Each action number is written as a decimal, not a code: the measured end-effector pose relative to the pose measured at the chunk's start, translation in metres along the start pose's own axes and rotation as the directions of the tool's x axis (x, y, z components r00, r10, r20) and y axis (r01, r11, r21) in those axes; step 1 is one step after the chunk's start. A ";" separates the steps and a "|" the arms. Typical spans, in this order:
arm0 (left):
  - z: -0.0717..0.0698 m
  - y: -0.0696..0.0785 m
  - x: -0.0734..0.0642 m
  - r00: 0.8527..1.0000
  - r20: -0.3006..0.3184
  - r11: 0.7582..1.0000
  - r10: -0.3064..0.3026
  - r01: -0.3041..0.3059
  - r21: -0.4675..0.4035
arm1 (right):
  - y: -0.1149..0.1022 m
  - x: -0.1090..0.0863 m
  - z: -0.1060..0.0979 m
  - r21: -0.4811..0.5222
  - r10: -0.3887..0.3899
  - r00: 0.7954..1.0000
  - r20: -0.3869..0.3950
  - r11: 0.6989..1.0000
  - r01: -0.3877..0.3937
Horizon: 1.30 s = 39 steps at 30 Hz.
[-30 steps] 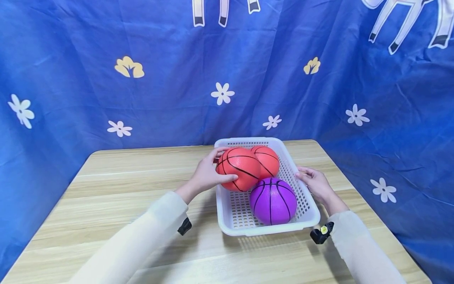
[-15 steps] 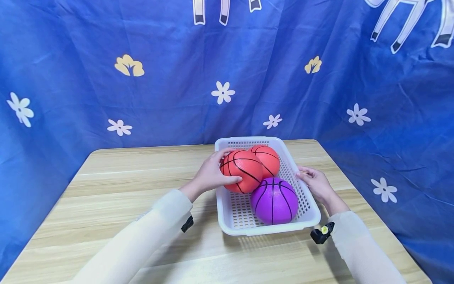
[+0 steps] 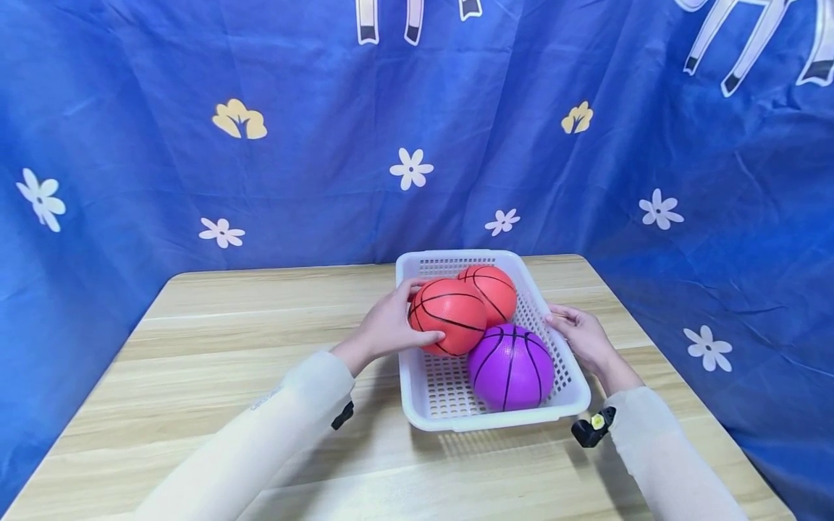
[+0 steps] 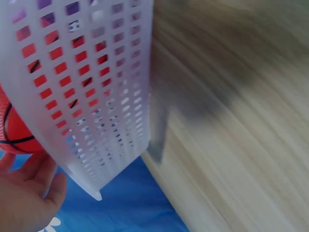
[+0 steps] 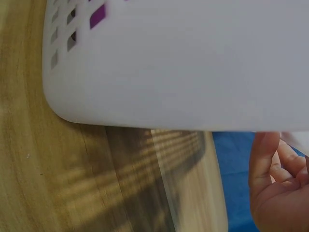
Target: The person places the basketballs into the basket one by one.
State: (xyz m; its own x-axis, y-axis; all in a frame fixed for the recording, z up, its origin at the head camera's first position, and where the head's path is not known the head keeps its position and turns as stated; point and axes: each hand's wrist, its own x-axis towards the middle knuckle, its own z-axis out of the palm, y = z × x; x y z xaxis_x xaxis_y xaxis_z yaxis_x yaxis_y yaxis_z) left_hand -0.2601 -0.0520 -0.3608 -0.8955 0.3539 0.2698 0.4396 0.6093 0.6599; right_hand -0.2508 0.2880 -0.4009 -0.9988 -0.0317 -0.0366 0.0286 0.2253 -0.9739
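Observation:
My left hand (image 3: 386, 325) holds a red toy basketball (image 3: 449, 318), thumb on its near side and fingers round the far left. That ball sits at the left of a white perforated plastic basket (image 3: 482, 422). Behind it lies a second red basketball (image 3: 498, 289), partly covered by the first. A purple basketball (image 3: 511, 369) rests at the near right inside the basket. With my right hand (image 3: 586, 339) I grip the basket's right rim. In the right wrist view, the basket's plain corner wall (image 5: 169, 72) hides much of the balls, and my thumb and fingers (image 5: 264, 150) meet its edge.
The basket stands on a light wooden table (image 3: 215, 347), towards its right side. A blue curtain (image 3: 313, 195) printed with flowers and animal legs hangs behind and to the right. Black wrist cameras (image 3: 591, 428) sit at both wrists.
My left hand and the red ball it holds have shifted slightly right and nearer. The purple ball has rolled a little to the right. My right hand stays at the rim.

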 end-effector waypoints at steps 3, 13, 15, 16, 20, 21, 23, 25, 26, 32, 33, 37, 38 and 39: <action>0.002 -0.004 -0.003 0.999 -0.020 0.998 0.030 -0.028 0.054 | 0.000 0.000 0.000 -0.004 -0.001 1.000 0.003 1.000 0.001; 0.008 -0.021 -0.015 0.998 0.007 0.971 0.055 -0.055 0.231 | 0.001 0.001 -0.003 -0.009 0.002 1.000 0.030 1.000 -0.002; 0.008 -0.022 -0.017 0.999 0.010 0.971 0.043 -0.044 0.236 | 0.005 0.004 -0.006 -0.028 -0.001 1.000 0.025 1.000 0.002; 0.009 -0.023 -0.018 0.999 0.008 0.971 0.039 -0.040 0.234 | 0.008 0.005 -0.007 -0.041 -0.002 1.000 0.026 0.999 0.003; 0.008 -0.023 -0.019 0.999 0.005 0.973 0.038 -0.038 0.227 | 0.016 0.013 -0.015 -0.090 0.000 0.999 0.045 0.996 0.004; 0.007 -0.023 -0.019 0.999 0.005 0.974 0.038 -0.038 0.224 | 0.013 0.013 -0.015 -0.118 -0.004 0.998 0.055 0.993 0.010; 0.005 -0.021 -0.020 0.999 0.004 0.977 0.043 -0.043 0.210 | 0.004 0.011 -0.014 -0.165 -0.005 0.998 0.066 0.986 0.016; 0.002 -0.021 -0.020 0.999 0.003 0.979 0.047 -0.046 0.198 | -0.008 0.008 -0.013 -0.202 -0.002 0.997 0.075 0.979 0.017; 0.001 -0.020 -0.020 0.999 0.002 0.980 0.045 -0.045 0.195 | -0.017 0.004 -0.010 -0.232 0.016 0.997 0.069 0.973 0.001; -0.012 -0.018 -0.019 1.000 0.002 0.980 0.029 -0.028 0.199 | -0.038 0.006 -0.015 -0.280 0.027 0.996 0.080 0.960 -0.003; -0.016 -0.017 -0.019 1.000 0.001 0.980 0.027 -0.027 0.199 | -0.042 0.007 -0.016 -0.286 0.019 0.997 0.081 0.958 0.005; -0.030 -0.015 -0.018 1.000 -0.008 0.978 0.002 0.000 0.207 | -0.058 0.009 -0.016 -0.318 -0.011 0.996 0.083 0.947 0.037; -0.034 -0.014 -0.019 1.000 -0.008 0.977 -0.011 0.013 0.213 | -0.063 0.010 -0.015 -0.328 -0.013 0.996 0.087 0.944 0.041; -0.039 -0.014 -0.019 1.000 -0.008 0.976 -0.022 0.023 0.218 | -0.068 0.011 -0.015 -0.340 -0.019 0.996 0.088 0.939 0.048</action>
State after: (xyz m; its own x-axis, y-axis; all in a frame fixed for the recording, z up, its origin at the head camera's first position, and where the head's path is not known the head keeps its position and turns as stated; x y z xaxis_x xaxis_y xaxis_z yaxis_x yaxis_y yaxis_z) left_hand -0.2516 -0.0948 -0.3481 -0.9056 0.3345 0.2608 0.4230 0.7574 0.4975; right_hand -0.2644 0.2864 -0.3314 -0.9919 -0.1215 -0.0372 -0.0347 0.5409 -0.8403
